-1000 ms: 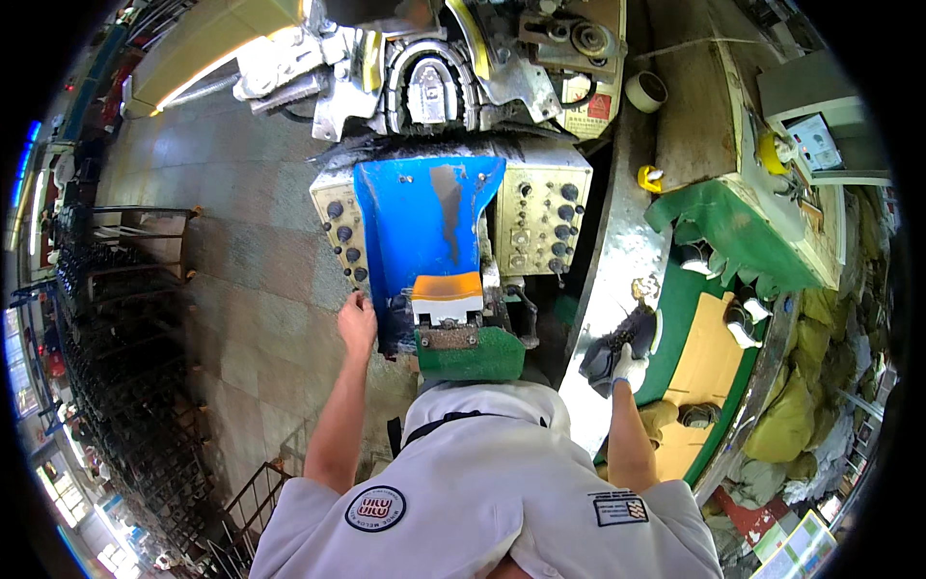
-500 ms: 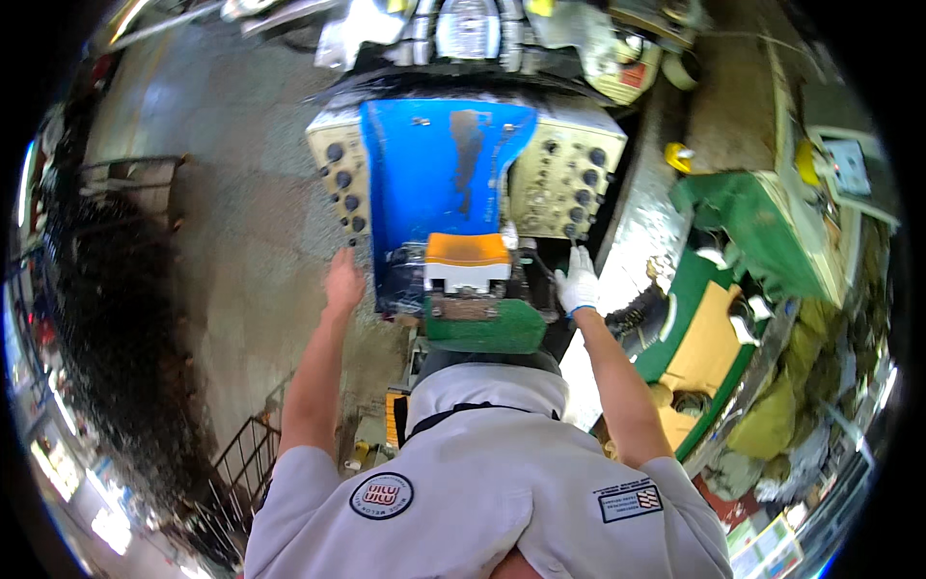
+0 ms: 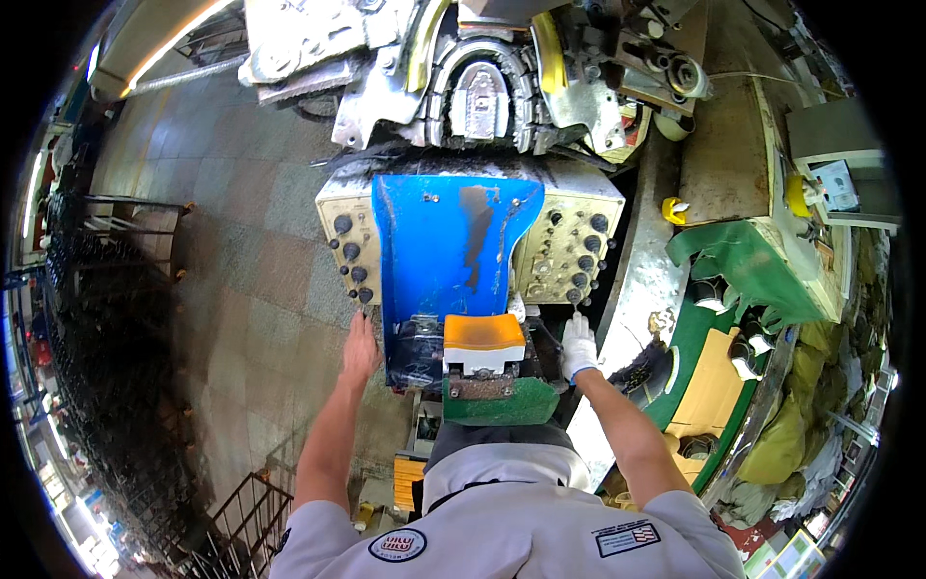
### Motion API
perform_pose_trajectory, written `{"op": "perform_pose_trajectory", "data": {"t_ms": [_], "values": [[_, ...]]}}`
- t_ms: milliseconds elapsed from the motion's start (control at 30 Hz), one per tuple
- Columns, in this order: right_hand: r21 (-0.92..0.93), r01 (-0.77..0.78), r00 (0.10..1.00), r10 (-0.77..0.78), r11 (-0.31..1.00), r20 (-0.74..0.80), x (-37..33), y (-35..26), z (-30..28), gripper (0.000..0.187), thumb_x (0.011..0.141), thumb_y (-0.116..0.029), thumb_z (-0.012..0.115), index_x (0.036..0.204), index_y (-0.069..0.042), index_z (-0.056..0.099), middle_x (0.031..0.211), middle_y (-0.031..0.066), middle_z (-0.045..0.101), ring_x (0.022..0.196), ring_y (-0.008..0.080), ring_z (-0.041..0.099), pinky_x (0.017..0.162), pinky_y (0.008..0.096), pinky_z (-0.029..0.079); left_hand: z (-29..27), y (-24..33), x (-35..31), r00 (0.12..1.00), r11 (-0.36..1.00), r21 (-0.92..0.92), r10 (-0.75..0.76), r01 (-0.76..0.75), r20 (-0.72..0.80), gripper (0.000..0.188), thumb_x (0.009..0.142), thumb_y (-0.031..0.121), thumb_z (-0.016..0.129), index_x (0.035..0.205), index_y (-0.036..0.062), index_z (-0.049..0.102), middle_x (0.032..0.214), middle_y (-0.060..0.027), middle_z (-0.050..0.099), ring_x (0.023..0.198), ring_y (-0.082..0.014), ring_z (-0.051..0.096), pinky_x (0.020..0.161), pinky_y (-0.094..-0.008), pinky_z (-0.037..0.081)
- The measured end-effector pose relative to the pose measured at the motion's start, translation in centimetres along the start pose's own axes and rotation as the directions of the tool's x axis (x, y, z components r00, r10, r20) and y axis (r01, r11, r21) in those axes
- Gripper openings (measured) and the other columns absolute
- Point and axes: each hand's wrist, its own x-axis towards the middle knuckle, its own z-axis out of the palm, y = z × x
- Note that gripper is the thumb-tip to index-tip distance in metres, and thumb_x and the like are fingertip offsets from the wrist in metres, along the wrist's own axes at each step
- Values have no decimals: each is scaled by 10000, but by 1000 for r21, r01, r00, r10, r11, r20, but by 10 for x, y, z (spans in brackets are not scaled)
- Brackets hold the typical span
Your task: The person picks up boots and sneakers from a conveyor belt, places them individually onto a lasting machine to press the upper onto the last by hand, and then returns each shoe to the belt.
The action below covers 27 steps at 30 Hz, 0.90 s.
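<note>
My bare left hand [image 3: 361, 349] is stretched out, fingertips at the bottom knobs of the left cream control panel [image 3: 349, 217]. On the other side my right hand [image 3: 579, 349], in a white glove with a blue cuff, points its straight fingers at the lowest black knob of the right cream control panel [image 3: 552, 261]. Neither hand holds anything; whether the fingertips touch the knobs I cannot tell. Between the panels lies a curved blue metal cover [image 3: 424, 251] with worn paint. Below it are an orange-topped white block [image 3: 484, 333] and a green plate [image 3: 502, 403].
Beyond the panels stands a machine head with a horseshoe-shaped metal clamp [image 3: 480, 101]. Dark shoes [image 3: 709, 292] sit on a green-lined rack at right, beside a cardboard sheet [image 3: 709, 376]. A single dark shoe [image 3: 648, 372] lies near my right forearm. Dark metal racks [image 3: 125, 241] line the left.
My view has tilted up, so the machine sits lower in the picture and more of its clamp shows. Both hands stay outstretched by the lower ends of the panels.
</note>
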Motion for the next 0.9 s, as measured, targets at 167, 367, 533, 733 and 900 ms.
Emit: {"op": "perform_pose_trajectory", "data": {"t_ms": [167,367,533,733,900], "values": [[5,-36,998,35,999,56,1,3,32,590,755,-62,651,1301,90,485,1533,305,368,1354,431,423,1069,499,418,7,-2,0,994,999,17,-30,28,105,655,783,78,678,1366,-139,472,1543,-358,374,1422,-483,404,1179,-463,391],[9,-34,999,34,999,38,1,3,31,576,776,-61,638,1314,77,485,1555,287,354,1364,419,421,1079,499,418,14,-5,0,999,1000,-25,7,-8,-48,544,797,73,660,1291,-104,519,1443,-332,467,1283,-478,500,1098,-497,457],[35,-43,992,39,998,116,0,2,8,616,791,-71,645,1361,68,457,1565,286,343,1368,428,428,1092,508,421,-3,7,1,995,997,-25,-78,79,70,515,831,69,641,1308,-79,515,1427,-314,483,1286,-467,507,1042,-502,493],[202,-84,994,95,976,-47,-6,-3,-10,737,846,-143,671,1493,47,373,1600,298,308,1438,442,387,1149,473,410,-31,16,5,922,947,-214,-289,237,-257,463,891,61,609,1340,-42,562,1428,-270,542,1262,-420,566,1018,-460,510],[403,-136,959,222,905,-176,-16,8,-20,646,886,-225,677,1451,1,459,1531,249,446,1300,433,542,1070,473,480,-153,89,14,818,644,-738,-525,202,-234,310,970,69,604,1252,-41,668,1255,-222,687,1112,-344,678,970,-391,528]]}}
